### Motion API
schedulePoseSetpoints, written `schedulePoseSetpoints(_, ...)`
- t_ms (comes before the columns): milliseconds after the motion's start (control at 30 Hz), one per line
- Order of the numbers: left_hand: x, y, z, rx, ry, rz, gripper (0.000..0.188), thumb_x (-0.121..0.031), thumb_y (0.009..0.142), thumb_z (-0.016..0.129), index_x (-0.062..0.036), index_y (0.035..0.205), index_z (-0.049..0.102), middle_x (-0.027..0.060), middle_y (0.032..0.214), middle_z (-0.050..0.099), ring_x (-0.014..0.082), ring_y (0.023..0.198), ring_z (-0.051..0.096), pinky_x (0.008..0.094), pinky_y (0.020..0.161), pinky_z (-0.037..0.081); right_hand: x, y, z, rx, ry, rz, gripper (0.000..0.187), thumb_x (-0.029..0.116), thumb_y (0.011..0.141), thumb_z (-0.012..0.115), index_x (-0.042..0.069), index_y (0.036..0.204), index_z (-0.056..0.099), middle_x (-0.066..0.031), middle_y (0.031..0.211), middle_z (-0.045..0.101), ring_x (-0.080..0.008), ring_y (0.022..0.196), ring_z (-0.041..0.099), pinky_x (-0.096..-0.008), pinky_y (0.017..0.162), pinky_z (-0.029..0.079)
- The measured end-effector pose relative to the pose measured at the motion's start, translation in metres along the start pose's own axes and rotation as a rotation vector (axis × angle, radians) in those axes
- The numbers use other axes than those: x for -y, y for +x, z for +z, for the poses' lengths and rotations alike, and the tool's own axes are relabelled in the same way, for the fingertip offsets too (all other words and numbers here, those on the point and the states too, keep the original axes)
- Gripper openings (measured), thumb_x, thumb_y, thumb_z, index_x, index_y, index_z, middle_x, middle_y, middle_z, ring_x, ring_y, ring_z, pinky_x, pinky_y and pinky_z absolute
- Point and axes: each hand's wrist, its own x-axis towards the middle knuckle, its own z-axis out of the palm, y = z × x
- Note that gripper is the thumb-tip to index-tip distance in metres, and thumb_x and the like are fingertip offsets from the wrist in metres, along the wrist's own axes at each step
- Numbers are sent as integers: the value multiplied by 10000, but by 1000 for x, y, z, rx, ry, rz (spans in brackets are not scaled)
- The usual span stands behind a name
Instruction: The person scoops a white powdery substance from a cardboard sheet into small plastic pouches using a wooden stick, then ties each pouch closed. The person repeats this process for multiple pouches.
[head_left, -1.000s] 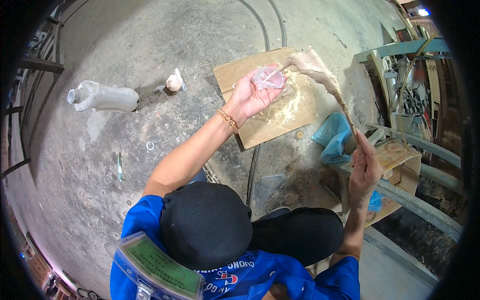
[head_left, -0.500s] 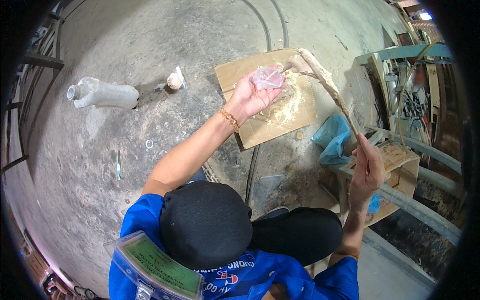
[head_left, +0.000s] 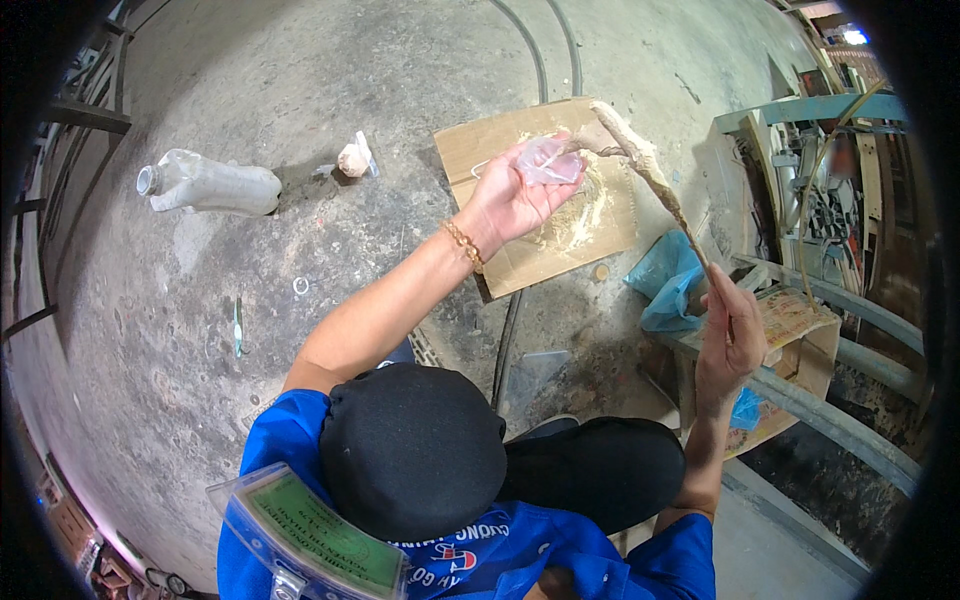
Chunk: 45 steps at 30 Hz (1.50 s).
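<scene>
My left hand (head_left: 500, 205) is palm up over the cardboard sheet (head_left: 505, 270), its curled fingers cradling a crumpled piece of clear plastic (head_left: 546, 163). A thin, crooked branch (head_left: 652, 172), dusted with pale powder, is pinched at its near end by my right hand (head_left: 735, 335). Its far part bends left, and a side fork reaches the plastic in my left palm. Whether the fork tip touches the plastic I cannot tell. Yellowish powder (head_left: 572, 228) lies scattered on the cardboard below.
On the floor at left are a cloudy plastic bottle (head_left: 215, 187), a pale lump with a white stick (head_left: 353, 160) and a thin white-and-teal tool (head_left: 238, 328). A blue plastic bag (head_left: 665, 285) hangs near metal rails (head_left: 840, 425) and a cardboard box (head_left: 815, 335) at right. Hoses (head_left: 530, 50) cross the floor.
My left hand and the plastic have shifted slightly right and nearer me, with the palm a little more open. The branch has tilted slightly; my right hand still grips it.
</scene>
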Motion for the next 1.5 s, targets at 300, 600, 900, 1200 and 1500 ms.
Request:
schedulePoseSetpoints(300, 3, -1, -1, -29, 7, -8, 373, -209, 979, 291, 82, 1174, 418, 275, 1209, 483, 344, 1095, 541, 414, 949, 482, -6, -4, 6, -30, 36, 3, 266, -32, 858, 564, 52, 1100, 637, -75, 792, 602, -138, 700, 568, -249, 607, 452)
schedulePoseSetpoints(600, 4, -2, -5, -26, 56, -15, 418, -228, 986, 270, 104, 1223, 361, 289, 1204, 471, 344, 1092, 539, 406, 948, 485, -10, -6, 11, -25, 48, 20, 243, -10, 872, 557, 40, 1097, 632, -68, 774, 592, -132, 688, 556, -249, 598, 437)
schedulePoseSetpoints(900, 5, -2, -13, 20, 19, -45, 453, -247, 984, 294, 104, 1267, 331, 264, 1202, 471, 325, 1082, 541, 420, 964, 469, -14, -6, 15, 21, 105, 31, 260, -20, 872, 552, 48, 1113, 623, -56, 753, 570, -125, 666, 527, -242, 589, 422)
schedulePoseSetpoints(1200, 7, -7, -10, -17, -37, -77, 452, -284, 982, 315, 66, 1257, 395, 224, 1189, 502, 315, 1089, 538, 433, 997, 438, -11, -8, 25, 132, 113, 138, 257, -44, 858, 553, 42, 1089, 625, -58, 753, 577, -121, 657, 523, -233, 596, 420)
schedulePoseSetpoints(1500, 14, -10, -8, 44, -110, -224, 440, -309, 979, 341, 33, 1245, 422, 189, 1172, 519, 298, 1053, 554, 418, 980, 457, -12, -6, 39, 152, 222, 186, 234, -23, 883, 534, 34, 1096, 612, -61, 756, 595, -117, 646, 520, -230, 606, 425)
